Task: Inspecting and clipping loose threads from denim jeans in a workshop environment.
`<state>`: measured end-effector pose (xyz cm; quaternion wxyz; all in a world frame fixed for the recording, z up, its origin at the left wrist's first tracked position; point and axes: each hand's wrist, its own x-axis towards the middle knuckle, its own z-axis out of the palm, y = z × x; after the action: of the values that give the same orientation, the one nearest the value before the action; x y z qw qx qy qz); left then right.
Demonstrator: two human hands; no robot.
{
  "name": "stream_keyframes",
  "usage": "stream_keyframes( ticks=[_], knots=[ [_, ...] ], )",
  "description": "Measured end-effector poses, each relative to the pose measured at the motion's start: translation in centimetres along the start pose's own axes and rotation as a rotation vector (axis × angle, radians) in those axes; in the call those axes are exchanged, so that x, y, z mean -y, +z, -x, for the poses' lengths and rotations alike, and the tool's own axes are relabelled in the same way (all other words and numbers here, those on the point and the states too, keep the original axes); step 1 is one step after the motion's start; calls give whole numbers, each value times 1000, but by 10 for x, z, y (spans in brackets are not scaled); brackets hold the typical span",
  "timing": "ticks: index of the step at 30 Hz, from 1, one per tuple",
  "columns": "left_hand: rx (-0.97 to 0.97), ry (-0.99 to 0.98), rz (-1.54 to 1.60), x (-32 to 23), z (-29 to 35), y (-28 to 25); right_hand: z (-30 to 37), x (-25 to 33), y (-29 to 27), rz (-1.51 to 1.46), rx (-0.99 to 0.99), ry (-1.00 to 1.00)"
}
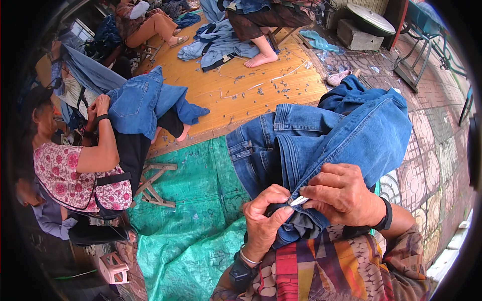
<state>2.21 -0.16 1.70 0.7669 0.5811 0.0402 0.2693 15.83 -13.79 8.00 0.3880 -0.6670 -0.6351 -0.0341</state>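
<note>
Your multicoloured patterned cloth top (321, 273) borders the blue denim trousers (346, 135) spread before you, whose edge your left hand (265, 214) pinches while your right hand (346, 195) grips a slim white tool (299, 200) that, if sharp, could nick skin or denim by slipping so close.

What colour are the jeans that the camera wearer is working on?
The jeans are blue, as the head view shows best.
</note>
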Motion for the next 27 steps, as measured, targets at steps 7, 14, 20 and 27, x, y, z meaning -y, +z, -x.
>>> stream_keyframes(
  ticks=[7, 14, 20, 27],
  knots=[
    [13, 22, -45, 0, 1, -1, 5, -5, -1, -162, 14, 49],
    [33, 56, -84, -2, 1, -1, 0, 3, 2, -464, -10, 271],
    [18, 118, -323, -8, 1, 5, -12, 4, 10, -240, 63, 180],
    [72, 53, -147, -3, 0, -2, -12, -13, 9, -235, -67, 214]
  ],
)
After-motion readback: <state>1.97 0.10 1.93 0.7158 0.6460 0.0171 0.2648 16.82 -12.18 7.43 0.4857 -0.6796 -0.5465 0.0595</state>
